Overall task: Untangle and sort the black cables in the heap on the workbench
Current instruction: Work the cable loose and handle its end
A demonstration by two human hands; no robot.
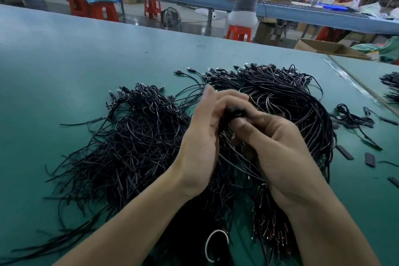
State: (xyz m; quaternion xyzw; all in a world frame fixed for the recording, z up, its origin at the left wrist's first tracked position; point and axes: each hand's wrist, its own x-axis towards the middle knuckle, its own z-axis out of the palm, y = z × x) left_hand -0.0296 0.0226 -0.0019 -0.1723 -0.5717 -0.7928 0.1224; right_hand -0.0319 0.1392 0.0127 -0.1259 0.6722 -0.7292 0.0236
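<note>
Currently logged: my left hand (200,136) and right hand (278,149), fingers of both curled round one small bunch of black cables (234,113), over the heap (133,147). Heap sprawls across the green table (64,67); USB plugs (216,70) line its far edge.

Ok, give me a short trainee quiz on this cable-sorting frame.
1. True or false: the left hand and right hand both hold black cables over the heap.
2. The short flat black pieces lie: A) left of the heap, B) right of it, C) in a box.
3. Fill in: the workbench top is ___.
Key: 1 true; 2 B; 3 green.
</note>
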